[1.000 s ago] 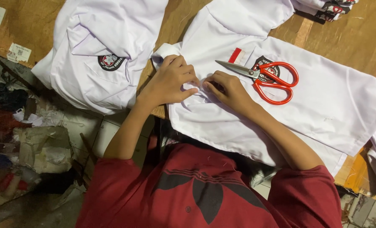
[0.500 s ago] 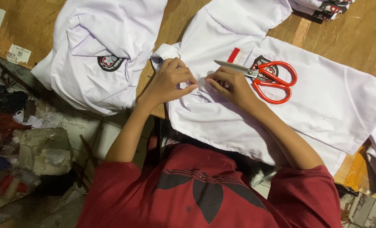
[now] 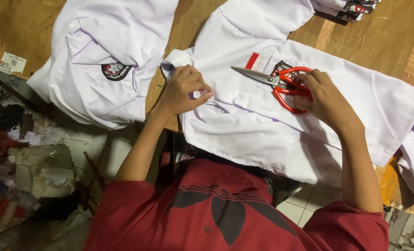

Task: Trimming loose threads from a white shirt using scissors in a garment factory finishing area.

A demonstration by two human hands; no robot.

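Scissors (image 3: 281,83) with red handles and bare steel blades lie on a white shirt (image 3: 262,125) in the upper middle of the frame, blades closed and pointing toward the left. The right hand (image 3: 325,100) rests on the red handles from the right side, fingers curled over the loops and touching them; whether the fingers pass through the loops cannot be told. The scissors cover most of a dark embroidered badge on the shirt's chest, and a small red and white patch (image 3: 252,61) sits just above the blades.

The left hand (image 3: 183,90) is left of the scissors, near the shirt's edge, with thumb and fingertips pinched together on a small fold of the white cloth. The shirt is spread flat across the wooden worktop (image 3: 393,42), its lower edge hanging off the near side toward the person's dark red top (image 3: 225,209).

In the upper left of the frame lies a second white shirt (image 3: 104,60), loosely folded, with a dark round badge (image 3: 115,70) facing up; part of it hangs over the worktop's edge. More folded white garments with dark trim (image 3: 351,7) sit at the top right corner, and white cloth shows at the right edge. Below the worktop on the left, a tiled floor holds scraps of paper and cloth (image 3: 35,162).
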